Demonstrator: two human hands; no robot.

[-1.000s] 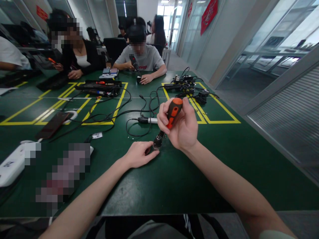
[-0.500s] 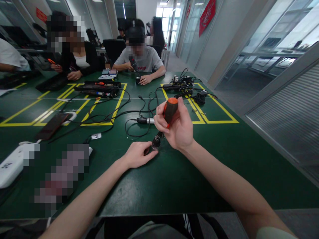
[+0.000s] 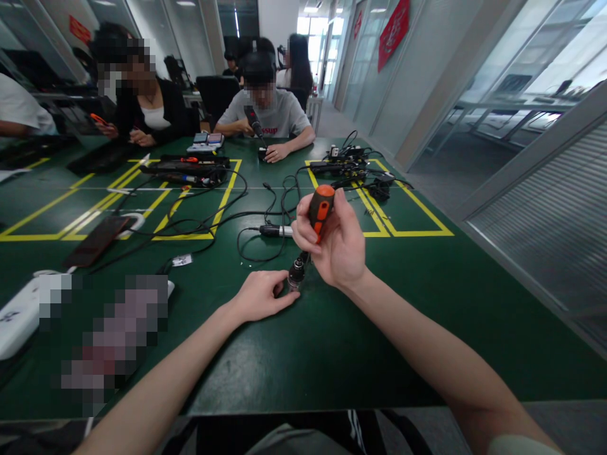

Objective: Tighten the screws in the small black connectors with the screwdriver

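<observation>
My right hand (image 3: 342,243) is closed around the orange-and-black handle of a screwdriver (image 3: 322,205), its butt end tilted up toward me. The shaft points down and is mostly hidden behind my fingers. Resting on the green table, my left hand (image 3: 263,294) pinches a small dark cylindrical part with a stepped, shiny top (image 3: 296,270) between thumb and fingers. That part stands just below and left of my right hand. Whether the screwdriver tip touches it I cannot tell.
Black cables and a black-and-silver rod (image 3: 272,231) lie beyond my hands. Dark tool parts (image 3: 351,165) are piled at the far right, and a black tray (image 3: 190,169) sits far left. A white power strip (image 3: 19,319) and phone (image 3: 97,240) lie left. Co-workers sit across.
The screwdriver handle has turned in my right hand, so more of its orange inlays face me. My left hand stays almost in place. At far left, a co-worker's hands have shifted slightly.
</observation>
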